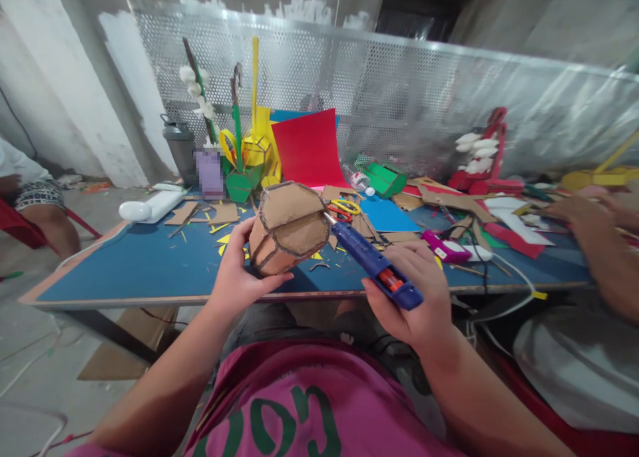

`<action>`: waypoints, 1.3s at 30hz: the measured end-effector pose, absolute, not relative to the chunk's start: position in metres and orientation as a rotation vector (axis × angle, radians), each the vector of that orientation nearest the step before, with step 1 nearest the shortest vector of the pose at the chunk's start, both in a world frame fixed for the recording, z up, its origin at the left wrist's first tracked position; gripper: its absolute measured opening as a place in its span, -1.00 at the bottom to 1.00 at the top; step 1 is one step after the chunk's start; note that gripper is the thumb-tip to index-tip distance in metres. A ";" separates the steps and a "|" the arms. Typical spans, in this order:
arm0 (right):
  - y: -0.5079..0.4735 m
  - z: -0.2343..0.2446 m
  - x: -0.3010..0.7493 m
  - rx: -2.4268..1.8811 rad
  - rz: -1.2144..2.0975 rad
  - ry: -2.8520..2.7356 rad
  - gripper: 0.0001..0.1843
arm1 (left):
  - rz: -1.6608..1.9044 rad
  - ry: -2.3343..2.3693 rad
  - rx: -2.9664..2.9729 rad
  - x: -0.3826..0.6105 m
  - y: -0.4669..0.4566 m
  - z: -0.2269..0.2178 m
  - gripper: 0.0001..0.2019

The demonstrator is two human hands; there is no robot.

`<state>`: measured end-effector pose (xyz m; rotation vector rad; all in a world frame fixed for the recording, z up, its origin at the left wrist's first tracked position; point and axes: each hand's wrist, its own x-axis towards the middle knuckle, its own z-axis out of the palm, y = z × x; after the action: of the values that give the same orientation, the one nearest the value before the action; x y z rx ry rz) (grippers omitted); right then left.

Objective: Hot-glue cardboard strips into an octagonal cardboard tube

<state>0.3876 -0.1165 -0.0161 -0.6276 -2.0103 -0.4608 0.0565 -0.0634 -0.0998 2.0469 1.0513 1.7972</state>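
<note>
L hand (237,271) is wrapped round a brown cardboard ball-shape (287,227) w/ flat sides, thumb under it, fingers behind. It's held up in the air just over the near edge of the blue table (140,264), not resting on it. R hand (417,297) grips a blue glue gun (372,261) tight, tip touching the shape's right side nr the top. Behind the tip lie yellow scissors (344,207) & a red paper sheet (309,148) stands further back. Another person's hand (579,211) is on the table, far right.
</note>
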 end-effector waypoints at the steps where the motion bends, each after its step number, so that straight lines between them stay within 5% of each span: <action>1: -0.116 -0.017 0.388 -0.640 -0.474 -2.017 -0.80 | 1.798 1.054 2.053 0.057 -0.063 -0.100 0.17; 39: -0.120 -0.024 0.379 -0.732 -0.470 -2.011 -0.71 | 1.800 1.125 2.040 0.058 -0.066 -0.095 0.16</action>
<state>0.3786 -0.1204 -0.0243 -0.7320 -2.0111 -0.4700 0.0583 -0.0665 -0.0946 2.0396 1.1249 1.8003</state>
